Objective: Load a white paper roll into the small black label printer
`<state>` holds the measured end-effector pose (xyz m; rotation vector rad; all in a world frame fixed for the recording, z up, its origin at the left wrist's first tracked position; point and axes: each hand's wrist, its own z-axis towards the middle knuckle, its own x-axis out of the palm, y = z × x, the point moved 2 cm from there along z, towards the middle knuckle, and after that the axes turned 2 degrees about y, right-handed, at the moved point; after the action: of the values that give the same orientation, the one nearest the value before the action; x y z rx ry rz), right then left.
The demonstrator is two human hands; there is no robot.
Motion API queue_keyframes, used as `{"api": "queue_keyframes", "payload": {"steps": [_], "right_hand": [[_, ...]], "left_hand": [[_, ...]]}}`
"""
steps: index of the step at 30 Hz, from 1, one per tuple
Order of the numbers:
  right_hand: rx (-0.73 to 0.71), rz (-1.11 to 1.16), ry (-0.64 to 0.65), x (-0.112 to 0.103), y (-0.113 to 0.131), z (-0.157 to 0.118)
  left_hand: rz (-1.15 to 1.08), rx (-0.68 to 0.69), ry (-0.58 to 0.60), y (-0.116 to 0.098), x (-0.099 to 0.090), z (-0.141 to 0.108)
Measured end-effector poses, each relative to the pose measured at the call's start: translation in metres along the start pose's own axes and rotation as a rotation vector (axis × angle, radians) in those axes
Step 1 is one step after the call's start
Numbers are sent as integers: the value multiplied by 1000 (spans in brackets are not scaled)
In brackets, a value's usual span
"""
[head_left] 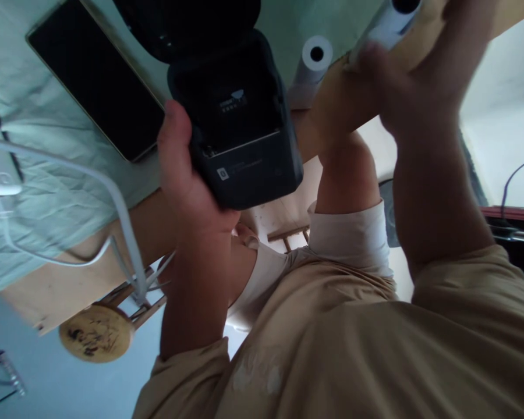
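Note:
My left hand (pixel 192 174) grips a small black printer (pixel 253 169) from its left side, thumb along the edge. The printer's lid (pixel 192 23) is swung up, and its paper compartment looks bare inside, with a little white print on the back wall. My right hand (pixel 423 87), blurred, is spread beside a white paper roll (pixel 386 29); the thumb overlaps the roll's lower part and a gap shows between roll and fingers. Whether the thumb touches it I cannot tell. A second paper roll (pixel 305 70) stands on end between the printer and my right hand.
A dark-screened phone (pixel 96 75) lies on the green cloth (pixel 39 174) at left. A white cable (pixel 100 174) runs from a white plug block (pixel 0 174) over the table's wooden edge (pixel 61 285). Below is a round wooden stool (pixel 96 334). My legs are under the table edge.

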<state>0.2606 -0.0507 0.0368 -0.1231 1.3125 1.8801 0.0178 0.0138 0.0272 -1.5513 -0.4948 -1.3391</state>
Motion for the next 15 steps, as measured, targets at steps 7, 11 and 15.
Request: {"api": "queue_keyframes", "payload": {"steps": [7,11,15], "right_hand": [[-63,-464,175,44,56,-4],[-91,-481,211,70,53,-3],[-35,-417,217,70,47,-9]], "left_hand": [[87,-4,-67,-1,-3,7],[90,-13,-39,-2,-2,6],[103,-51,-37,0,-1,1]]}}
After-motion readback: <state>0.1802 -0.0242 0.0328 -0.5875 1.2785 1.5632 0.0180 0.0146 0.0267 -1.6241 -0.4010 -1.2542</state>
